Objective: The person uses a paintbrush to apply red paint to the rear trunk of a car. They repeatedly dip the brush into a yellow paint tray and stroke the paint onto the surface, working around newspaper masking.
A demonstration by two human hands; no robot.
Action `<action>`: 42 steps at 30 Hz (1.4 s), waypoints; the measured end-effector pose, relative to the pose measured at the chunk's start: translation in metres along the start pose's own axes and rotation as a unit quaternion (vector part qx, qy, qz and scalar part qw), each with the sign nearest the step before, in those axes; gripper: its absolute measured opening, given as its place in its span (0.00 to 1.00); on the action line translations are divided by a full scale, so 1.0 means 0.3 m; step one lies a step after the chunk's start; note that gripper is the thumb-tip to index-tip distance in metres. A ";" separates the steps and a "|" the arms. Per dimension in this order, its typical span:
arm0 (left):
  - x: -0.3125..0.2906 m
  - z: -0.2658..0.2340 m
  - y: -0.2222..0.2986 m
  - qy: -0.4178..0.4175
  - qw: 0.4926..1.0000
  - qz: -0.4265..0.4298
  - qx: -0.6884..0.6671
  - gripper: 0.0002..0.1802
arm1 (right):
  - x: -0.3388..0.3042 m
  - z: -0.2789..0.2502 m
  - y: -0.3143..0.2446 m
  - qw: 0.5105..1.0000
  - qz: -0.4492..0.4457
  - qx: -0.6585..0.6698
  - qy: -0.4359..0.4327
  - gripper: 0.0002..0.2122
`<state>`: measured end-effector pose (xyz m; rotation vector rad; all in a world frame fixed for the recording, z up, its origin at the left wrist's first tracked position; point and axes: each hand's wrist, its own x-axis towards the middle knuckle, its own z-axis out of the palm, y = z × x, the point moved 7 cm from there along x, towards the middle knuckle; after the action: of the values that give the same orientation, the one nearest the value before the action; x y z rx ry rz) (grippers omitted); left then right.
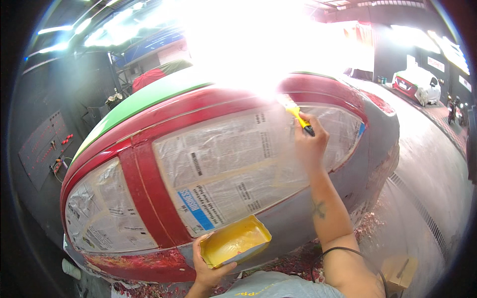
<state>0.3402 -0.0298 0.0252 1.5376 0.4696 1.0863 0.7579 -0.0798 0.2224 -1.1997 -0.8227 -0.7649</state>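
Note:
My right hand [313, 136] reaches up to the car's upper edge, its fingers closed round a paintbrush [296, 115] with a yellow and black handle. The bristles meet or nearly meet the red strip above the side windows; glare blurs that spot. Low in front of me, my left hand [211, 265] grips a cut-open yellow container [237, 242] by its near left side. Some wet-looking yellowish liquid or coating shows inside it. The car [149, 164] has red frames, grey lower panels and a green roof [136, 102]. Newspaper [218, 159] taped under film covers its windows.
Red paint flakes [293, 263] litter the floor beneath the car. A floor drain grate [422, 208] runs at the right, with a cardboard box [397, 272] near my right elbow. A covered white and red car [416, 87] and motorcycles [454, 110] stand far right. A tool board [42, 144] hangs left.

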 end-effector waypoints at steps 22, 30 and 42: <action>0.062 0.548 -0.001 0.027 0.999 0.002 0.044 0.65 | 0.172 -0.635 0.873 0.985 0.117 -0.089 0.087 0.09; 0.081 0.641 -0.014 0.013 0.999 -0.007 0.047 0.65 | 0.181 -0.648 0.877 0.984 0.131 -0.095 0.073 0.09; 0.109 0.692 -0.039 0.008 0.999 -0.010 0.033 0.66 | 0.197 -0.831 1.045 0.957 0.208 -0.143 0.141 0.09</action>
<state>0.5316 -0.1162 0.0404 1.5806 0.5357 1.0776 1.0895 -0.2665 0.0838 -1.4201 -0.2119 -0.6969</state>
